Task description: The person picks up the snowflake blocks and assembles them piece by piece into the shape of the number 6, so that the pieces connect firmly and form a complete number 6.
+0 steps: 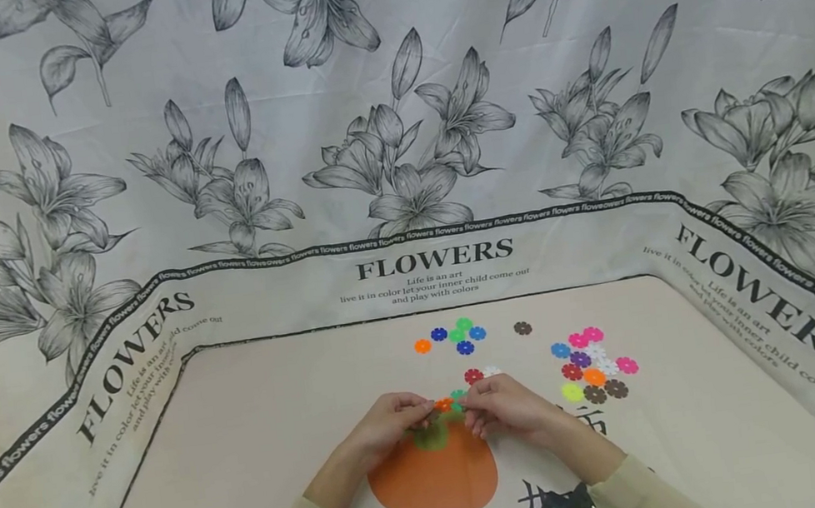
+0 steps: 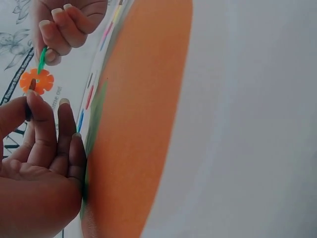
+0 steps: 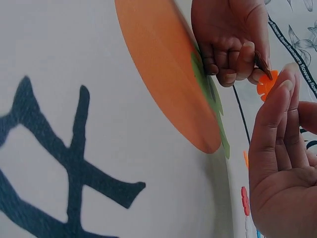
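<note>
Slightly left of the middle in the head view, my left hand (image 1: pixel 392 423) pinches a brown notched flower disc (image 3: pixel 262 65) between thumb and forefinger. An orange flower disc (image 1: pixel 443 405) meets the brown one edge to edge at an angle. Across from it, my right hand (image 1: pixel 510 410) pinches a green flower disc (image 2: pixel 42 60), seen edge-on in the left wrist view, against the orange disc's other side. Whether the slots are fully pushed together is too small to tell. Both hands are above an orange fruit print (image 1: pixel 433 477) on the cloth.
Loose flower discs lie beyond the hands, among them a dark blue disc (image 1: pixel 438 334), a brown disc (image 1: pixel 522 328) and a red disc (image 1: pixel 473 376). A mixed cluster with a yellow disc (image 1: pixel 572 392) lies to the right. Flower-printed fabric (image 1: pixel 425 277) walls the table's back and sides.
</note>
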A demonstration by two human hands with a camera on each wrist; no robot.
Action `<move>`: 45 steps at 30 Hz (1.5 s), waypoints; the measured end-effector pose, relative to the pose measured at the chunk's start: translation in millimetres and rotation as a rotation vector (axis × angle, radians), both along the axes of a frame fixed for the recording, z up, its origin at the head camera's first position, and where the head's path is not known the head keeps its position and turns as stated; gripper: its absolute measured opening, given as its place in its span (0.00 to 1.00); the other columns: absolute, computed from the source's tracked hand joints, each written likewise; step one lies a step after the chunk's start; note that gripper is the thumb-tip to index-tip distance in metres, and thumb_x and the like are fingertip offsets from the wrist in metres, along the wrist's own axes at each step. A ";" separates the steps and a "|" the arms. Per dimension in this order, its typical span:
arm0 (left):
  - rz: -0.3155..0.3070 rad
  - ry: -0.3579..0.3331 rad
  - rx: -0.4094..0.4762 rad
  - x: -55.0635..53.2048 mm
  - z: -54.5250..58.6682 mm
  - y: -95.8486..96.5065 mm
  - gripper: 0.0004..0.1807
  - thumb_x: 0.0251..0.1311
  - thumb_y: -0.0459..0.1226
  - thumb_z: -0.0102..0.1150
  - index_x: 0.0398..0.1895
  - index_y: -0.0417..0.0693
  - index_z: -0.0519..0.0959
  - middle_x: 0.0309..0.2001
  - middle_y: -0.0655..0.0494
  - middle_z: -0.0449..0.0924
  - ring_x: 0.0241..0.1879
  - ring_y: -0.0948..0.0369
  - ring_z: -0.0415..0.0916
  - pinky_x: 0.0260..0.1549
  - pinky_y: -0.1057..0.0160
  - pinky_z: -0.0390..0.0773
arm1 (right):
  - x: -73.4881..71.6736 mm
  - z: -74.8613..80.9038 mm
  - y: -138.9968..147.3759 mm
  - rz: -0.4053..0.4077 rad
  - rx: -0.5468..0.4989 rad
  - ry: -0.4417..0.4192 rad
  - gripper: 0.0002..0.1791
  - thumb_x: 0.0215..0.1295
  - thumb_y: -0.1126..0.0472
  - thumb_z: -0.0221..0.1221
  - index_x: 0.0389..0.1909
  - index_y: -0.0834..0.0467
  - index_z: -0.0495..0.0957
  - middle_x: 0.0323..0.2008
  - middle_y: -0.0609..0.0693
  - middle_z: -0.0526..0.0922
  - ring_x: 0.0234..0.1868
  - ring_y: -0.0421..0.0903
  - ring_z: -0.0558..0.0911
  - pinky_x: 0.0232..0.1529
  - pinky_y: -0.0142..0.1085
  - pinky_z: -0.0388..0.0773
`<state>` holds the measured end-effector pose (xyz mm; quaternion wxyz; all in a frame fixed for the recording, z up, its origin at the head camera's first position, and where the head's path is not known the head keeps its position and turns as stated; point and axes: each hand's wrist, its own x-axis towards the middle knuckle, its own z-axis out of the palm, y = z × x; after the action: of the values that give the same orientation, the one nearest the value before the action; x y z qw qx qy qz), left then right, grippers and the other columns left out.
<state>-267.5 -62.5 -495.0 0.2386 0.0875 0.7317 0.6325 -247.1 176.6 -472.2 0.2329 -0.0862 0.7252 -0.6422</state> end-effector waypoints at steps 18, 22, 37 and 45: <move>-0.088 0.019 -0.041 1.0 5.1 0.3 0.16 0.73 0.46 0.59 0.51 0.44 0.84 0.44 0.53 0.87 0.45 0.58 0.80 0.56 0.56 0.78 | -3.0 -1.0 -7.1 0.016 -0.010 -0.006 0.18 0.77 0.54 0.57 0.41 0.67 0.81 0.26 0.50 0.80 0.29 0.44 0.79 0.37 0.32 0.81; -0.079 0.038 -0.036 1.3 5.5 1.5 0.17 0.73 0.46 0.59 0.52 0.44 0.84 0.41 0.53 0.85 0.42 0.58 0.78 0.49 0.61 0.79 | -2.2 -1.7 -8.5 0.023 -0.011 -0.004 0.18 0.77 0.54 0.56 0.43 0.68 0.81 0.27 0.50 0.80 0.30 0.44 0.79 0.38 0.32 0.81; -0.026 0.038 -0.076 3.6 7.1 6.9 0.14 0.73 0.41 0.59 0.49 0.40 0.85 0.38 0.51 0.86 0.38 0.58 0.80 0.47 0.61 0.82 | -4.8 1.8 -6.7 0.027 0.052 0.053 0.21 0.78 0.50 0.55 0.45 0.67 0.80 0.28 0.51 0.80 0.30 0.45 0.80 0.38 0.34 0.82; 0.005 0.010 -0.065 3.2 5.0 6.2 0.14 0.72 0.41 0.60 0.49 0.41 0.85 0.39 0.52 0.85 0.39 0.58 0.78 0.45 0.63 0.81 | -14.7 10.5 16.7 -0.144 0.319 0.238 0.16 0.76 0.56 0.57 0.50 0.66 0.79 0.30 0.55 0.82 0.29 0.47 0.81 0.35 0.39 0.83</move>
<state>-264.3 -56.3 -489.9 0.2362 0.0811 0.7532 0.6085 -261.8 193.3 -461.8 0.1099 -0.0716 0.8444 -0.5193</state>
